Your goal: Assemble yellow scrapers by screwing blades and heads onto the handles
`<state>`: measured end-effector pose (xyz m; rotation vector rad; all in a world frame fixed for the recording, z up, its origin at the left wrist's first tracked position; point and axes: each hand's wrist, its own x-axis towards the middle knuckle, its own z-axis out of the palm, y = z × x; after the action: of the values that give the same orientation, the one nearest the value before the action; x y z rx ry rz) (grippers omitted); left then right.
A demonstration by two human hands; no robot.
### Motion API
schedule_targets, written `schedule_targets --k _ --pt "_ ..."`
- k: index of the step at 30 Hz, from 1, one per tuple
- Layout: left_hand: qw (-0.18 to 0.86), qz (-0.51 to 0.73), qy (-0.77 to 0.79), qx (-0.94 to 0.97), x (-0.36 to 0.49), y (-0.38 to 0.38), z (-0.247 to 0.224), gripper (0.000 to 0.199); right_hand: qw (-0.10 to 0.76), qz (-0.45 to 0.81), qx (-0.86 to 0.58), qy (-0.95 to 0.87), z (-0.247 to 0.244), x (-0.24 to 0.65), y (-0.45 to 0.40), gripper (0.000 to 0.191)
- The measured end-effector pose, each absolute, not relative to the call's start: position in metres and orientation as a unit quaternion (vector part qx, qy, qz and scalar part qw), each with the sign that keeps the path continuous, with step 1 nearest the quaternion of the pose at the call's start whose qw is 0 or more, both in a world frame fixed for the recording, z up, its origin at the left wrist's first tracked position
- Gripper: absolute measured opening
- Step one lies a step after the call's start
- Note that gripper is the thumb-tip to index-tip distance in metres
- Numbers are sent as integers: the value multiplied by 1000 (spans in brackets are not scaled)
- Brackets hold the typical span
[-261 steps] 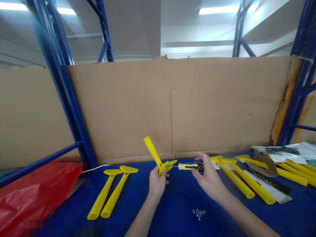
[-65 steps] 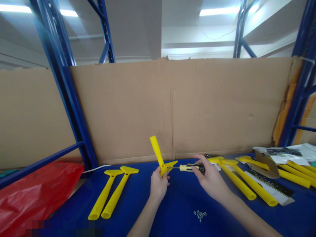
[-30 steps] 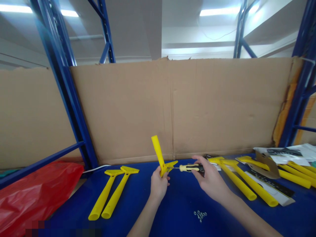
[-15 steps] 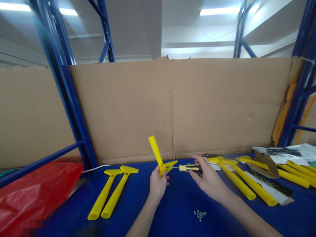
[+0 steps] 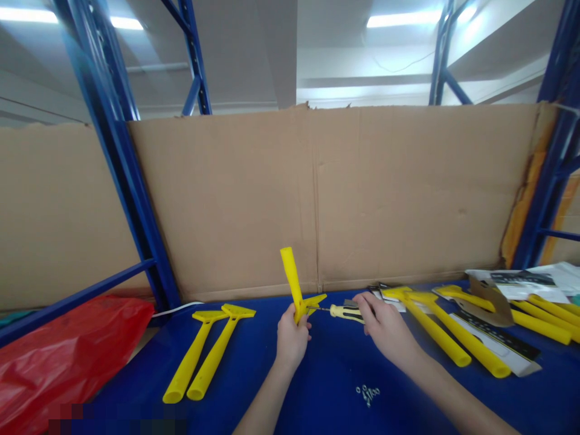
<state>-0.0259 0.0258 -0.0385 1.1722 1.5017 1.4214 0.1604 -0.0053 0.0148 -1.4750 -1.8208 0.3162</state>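
Above the blue metal worktop [image 5: 330, 380], my left hand [image 5: 290, 341] clamps its fingers round a yellow plastic wide-headed handle [image 5: 291, 275], my right hand [image 5: 392, 326] round a cream-and-black screwdriver [image 5: 347, 312]; screwdriving, apparently, and next calls for steady alignment.

Looks like a workshop — blue metal racking [image 5: 151, 232], cardboard screen [image 5: 385, 193], small metal fasteners [image 5: 369, 394], a screwdriver [image 5: 345, 312].
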Motion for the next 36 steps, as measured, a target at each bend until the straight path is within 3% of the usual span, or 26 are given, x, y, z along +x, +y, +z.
schedule_targets --k 4,8,22,26,30,32,36 --pt "381 556 591 443 -26 25 -34 20 410 114 -552 -717 7 159 -3 29" --pt "384 550 594 444 -25 24 -33 20 443 108 -494 -740 4 159 -3 41" --pt "387 556 587 444 -25 24 -35 19 384 69 -549 -739 14 159 -8 20" --pt "380 559 586 447 -25 24 -36 18 368 80 -562 -737 16 158 -8 35" --pt "385 563 586 438 -26 26 -37 19 362 123 -561 -735 13 159 -6 33" --pt "387 567 582 435 -26 26 -37 19 388 115 -545 -734 9 159 -5 26" --pt "395 582 574 420 -26 26 -37 15 444 108 -471 -754 2 161 -1 36"
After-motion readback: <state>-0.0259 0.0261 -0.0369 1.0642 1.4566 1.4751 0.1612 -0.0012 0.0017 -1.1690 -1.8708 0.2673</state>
